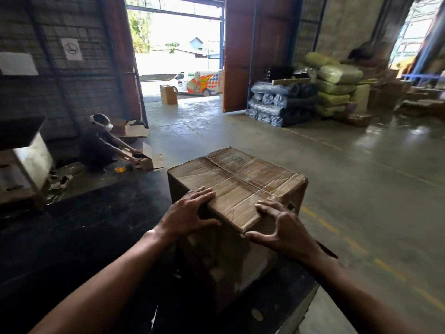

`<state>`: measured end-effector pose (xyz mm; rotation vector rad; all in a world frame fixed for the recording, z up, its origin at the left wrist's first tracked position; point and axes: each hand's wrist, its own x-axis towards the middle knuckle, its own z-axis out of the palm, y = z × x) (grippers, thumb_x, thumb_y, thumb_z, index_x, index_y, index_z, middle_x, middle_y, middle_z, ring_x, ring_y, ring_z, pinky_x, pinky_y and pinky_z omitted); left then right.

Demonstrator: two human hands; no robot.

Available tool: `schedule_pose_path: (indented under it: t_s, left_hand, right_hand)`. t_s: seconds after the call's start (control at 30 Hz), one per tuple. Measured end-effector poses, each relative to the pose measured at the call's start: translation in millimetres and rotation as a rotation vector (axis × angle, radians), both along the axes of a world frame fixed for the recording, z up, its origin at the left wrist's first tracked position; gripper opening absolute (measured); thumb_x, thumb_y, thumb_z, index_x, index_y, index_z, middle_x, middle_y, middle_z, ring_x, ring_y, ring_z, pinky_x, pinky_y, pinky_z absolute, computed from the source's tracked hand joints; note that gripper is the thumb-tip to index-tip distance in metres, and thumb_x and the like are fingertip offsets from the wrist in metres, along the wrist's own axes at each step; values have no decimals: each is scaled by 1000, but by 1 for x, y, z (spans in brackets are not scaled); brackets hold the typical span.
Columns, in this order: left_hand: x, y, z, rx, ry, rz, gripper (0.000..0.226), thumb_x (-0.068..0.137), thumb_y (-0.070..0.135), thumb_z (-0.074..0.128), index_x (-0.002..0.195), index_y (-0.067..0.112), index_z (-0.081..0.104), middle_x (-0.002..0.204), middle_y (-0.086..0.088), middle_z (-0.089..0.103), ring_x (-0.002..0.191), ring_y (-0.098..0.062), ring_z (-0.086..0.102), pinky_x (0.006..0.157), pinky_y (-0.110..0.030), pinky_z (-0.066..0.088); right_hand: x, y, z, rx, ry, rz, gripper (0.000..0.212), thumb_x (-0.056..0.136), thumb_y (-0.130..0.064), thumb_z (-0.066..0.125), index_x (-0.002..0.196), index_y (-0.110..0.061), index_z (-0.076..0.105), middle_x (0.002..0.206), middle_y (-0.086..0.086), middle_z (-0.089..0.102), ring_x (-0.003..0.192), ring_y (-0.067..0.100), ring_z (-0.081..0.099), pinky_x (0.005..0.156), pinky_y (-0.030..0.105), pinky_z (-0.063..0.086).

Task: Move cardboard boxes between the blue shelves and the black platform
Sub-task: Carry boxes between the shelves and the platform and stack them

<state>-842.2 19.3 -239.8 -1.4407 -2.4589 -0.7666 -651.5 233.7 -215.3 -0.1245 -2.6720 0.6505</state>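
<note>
A large worn cardboard box (240, 182) stands on the black platform (96, 225), close to the platform's right edge. My left hand (190, 213) rests on the box's near left top edge, fingers spread over the top and thumb on the side face. My right hand (279, 225) lies on the near right corner, fingers bent over the top edge and thumb against the front. Neither hand wraps around the box. No blue shelves show in this view.
A crouching person (101, 143) handles small open boxes (144, 160) on the platform's far end. Beyond lie concrete floor with yellow lines (337, 227), a box (168, 94) in the open doorway, and stacked rolls (277, 102) and green bales (337, 88).
</note>
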Motion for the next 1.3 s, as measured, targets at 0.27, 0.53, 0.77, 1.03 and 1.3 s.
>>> schedule_pose_path:
  t_s: [0.27, 0.53, 0.77, 1.03, 1.3]
  left_hand:
    - [-92, -27, 15, -71, -165, 126, 132, 41, 104, 41, 149, 26, 42, 160, 1, 27, 148, -16, 21, 121, -37, 17]
    - [-123, -41, 19, -39, -296, 183, 109, 45, 94, 60, 140, 42, 50, 160, -7, 27, 145, -27, 30, 119, -45, 25]
    - [-82, -60, 6, 256, -218, 310, 72, 62, 61, 79, 122, 23, 70, 117, -3, 65, 98, -20, 64, 89, -32, 51]
    - [-60, -88, -3, 239, -215, 175, 68, 68, 56, 78, 128, 26, 65, 105, 10, 61, 85, -1, 60, 80, -15, 47]
    - [-74, -78, -6, 105, -197, -23, 97, 65, 77, 66, 146, 29, 45, 153, 14, 36, 136, -1, 36, 115, -27, 30]
  right_hand:
    - [-6, -47, -15, 57, -15, -90, 95, 78, -67, 65, 152, -19, 30, 157, -6, 29, 146, 6, 14, 114, 19, 10]
    - [-14, -43, -16, 119, -43, -192, 94, 77, -56, 73, 151, -16, 33, 159, -3, 27, 147, 10, 15, 114, 16, 4]
    - [-20, -20, -1, 83, -120, -330, 90, 72, -50, 81, 144, -12, 44, 153, 5, 39, 144, 20, 30, 116, 25, 17]
    - [-26, -9, -3, 297, -133, -356, 98, 64, -77, 65, 139, -14, 53, 144, 7, 51, 136, 25, 44, 115, 41, 23]
    - [-42, -42, -10, 261, -115, -282, 83, 79, -57, 69, 146, -18, 42, 150, 1, 44, 139, 18, 37, 115, 32, 28]
